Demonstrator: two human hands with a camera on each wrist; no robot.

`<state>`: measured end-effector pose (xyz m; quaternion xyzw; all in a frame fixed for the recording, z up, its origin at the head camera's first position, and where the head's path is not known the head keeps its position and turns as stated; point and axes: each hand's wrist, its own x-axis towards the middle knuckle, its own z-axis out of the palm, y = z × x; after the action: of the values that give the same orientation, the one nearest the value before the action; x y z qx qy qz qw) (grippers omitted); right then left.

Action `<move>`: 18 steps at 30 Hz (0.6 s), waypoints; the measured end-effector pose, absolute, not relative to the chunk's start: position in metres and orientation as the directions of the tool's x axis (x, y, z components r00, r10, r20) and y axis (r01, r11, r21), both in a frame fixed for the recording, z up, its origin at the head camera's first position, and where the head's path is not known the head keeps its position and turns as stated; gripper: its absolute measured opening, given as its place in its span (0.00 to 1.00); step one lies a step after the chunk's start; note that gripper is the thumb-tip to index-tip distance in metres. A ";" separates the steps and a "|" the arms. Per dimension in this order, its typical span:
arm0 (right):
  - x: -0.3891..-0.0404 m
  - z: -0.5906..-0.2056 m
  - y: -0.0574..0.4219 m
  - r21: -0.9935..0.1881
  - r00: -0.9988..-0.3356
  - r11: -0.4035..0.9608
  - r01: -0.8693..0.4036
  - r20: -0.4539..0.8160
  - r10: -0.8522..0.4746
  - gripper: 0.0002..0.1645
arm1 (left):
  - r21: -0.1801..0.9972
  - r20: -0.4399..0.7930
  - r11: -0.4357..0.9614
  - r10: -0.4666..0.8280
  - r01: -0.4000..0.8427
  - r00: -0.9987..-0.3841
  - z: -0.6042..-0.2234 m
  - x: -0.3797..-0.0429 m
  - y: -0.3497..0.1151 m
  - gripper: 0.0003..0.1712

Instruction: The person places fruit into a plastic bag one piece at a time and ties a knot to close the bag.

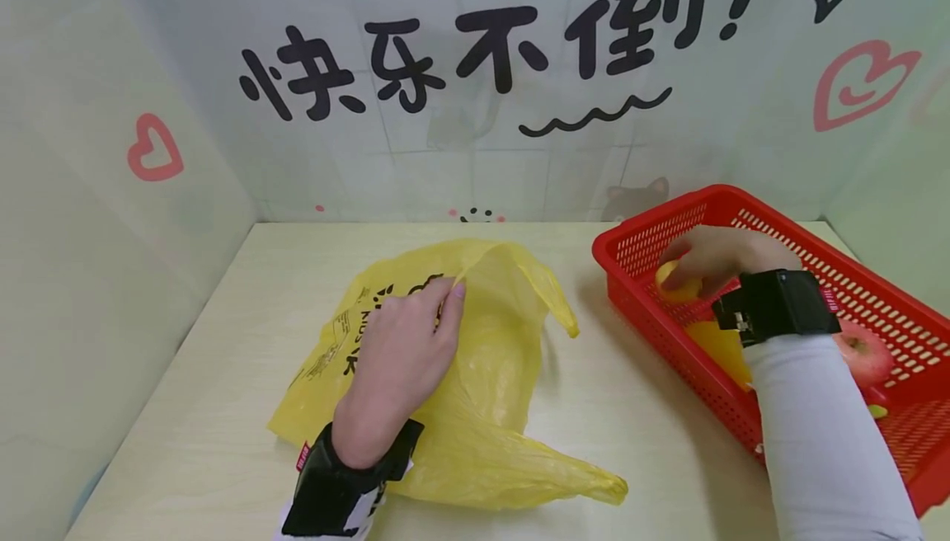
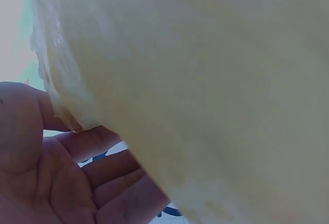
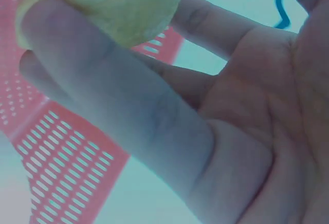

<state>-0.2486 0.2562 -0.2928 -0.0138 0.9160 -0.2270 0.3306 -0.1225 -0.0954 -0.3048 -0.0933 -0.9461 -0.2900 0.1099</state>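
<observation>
Yellow fruit (image 1: 684,293), hands (image 1: 404,347) (image 1: 723,256) well apart

And here's the bag (image 1: 490,376), yellow, thin and crinkled, spread across the table (image 1: 208,359), mouth lifted and gaping rightward, dark print on its left side (the lower handle trails off in a twist). The left hand (image 1: 404,351) pinches the rim! Over to the right: a rounded yellow fruit (image 1: 679,287), gripped in the right hand's (image 1: 712,259) fingers, within the far-left end of the red, slotted basket (image 1: 668,347); whether it's touching the bottom, I can't tell!
</observation>
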 end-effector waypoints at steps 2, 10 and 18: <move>-0.247 -0.289 0.257 -0.415 -0.795 0.904 0.104 -0.581 -0.175 0.48 | 0.531 0.259 0.813 0.111 0.237 -0.960 -0.304 -0.122 -0.096 0.19; -0.237 -0.269 0.253 -0.380 -0.846 0.924 0.033 -0.504 -0.177 0.48 | 0.527 0.258 0.817 0.111 0.236 -0.960 -0.305 -0.123 -0.095 0.19; -0.225 -0.250 0.235 -0.349 -0.881 0.934 -0.081 -0.413 -0.230 0.46 | 0.524 0.258 0.818 0.115 0.238 -0.959 -0.306 -0.123 -0.095 0.20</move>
<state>-0.2255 0.2351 -0.2504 -0.0814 0.9561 -0.1629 0.2297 -0.1228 -0.0952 -0.3059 -0.0932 -0.9472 -0.2871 0.1078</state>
